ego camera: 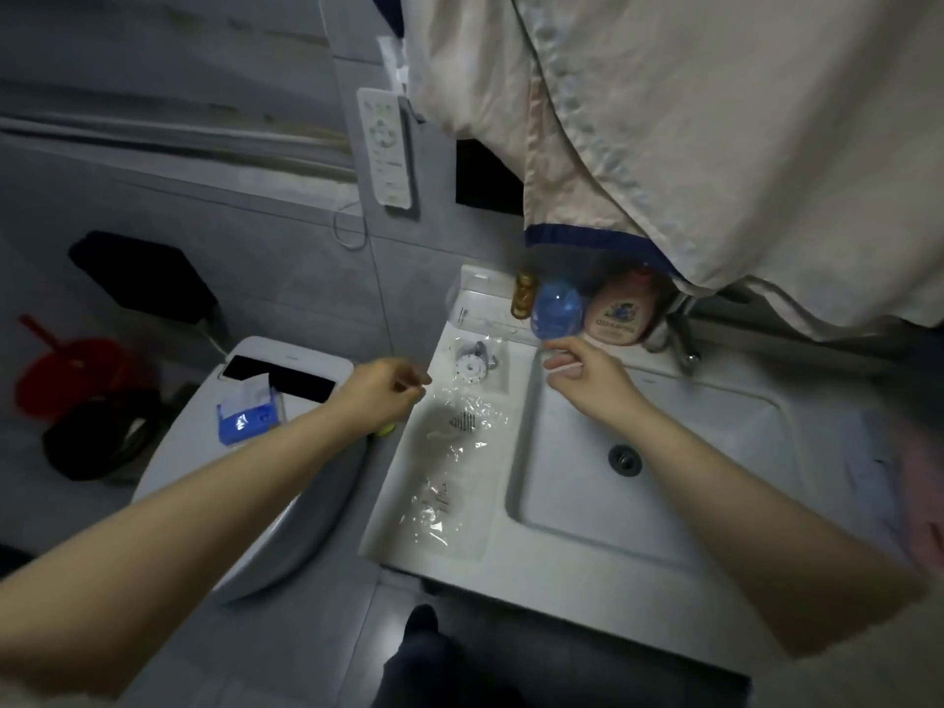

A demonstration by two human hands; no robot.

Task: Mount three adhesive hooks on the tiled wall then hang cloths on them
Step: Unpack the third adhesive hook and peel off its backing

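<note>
An adhesive hook with a round white base [472,368] lies in a clear bag on the sink's left ledge [403,513]. Two flat clear bags [459,426] lie nearer me on that ledge. My left hand [380,396] hovers at the ledge's left edge with thumb and fingers curled together; anything between them is too small to see. My right hand [582,373] is over the basin's back left corner, its fingertips pinching the end of a clear plastic piece [498,329]. Pale cloths with blue trim [715,145] hang at the upper right against the grey tiled wall [265,258].
Behind the basin [664,452] stand a blue cup [557,311], a pink bottle [620,314], a gold item and the tap [682,339]. To the left is a toilet [245,482] bearing a blue tissue pack [248,416]. A remote panel [386,145] is fixed to the wall. Red basin on the floor, far left.
</note>
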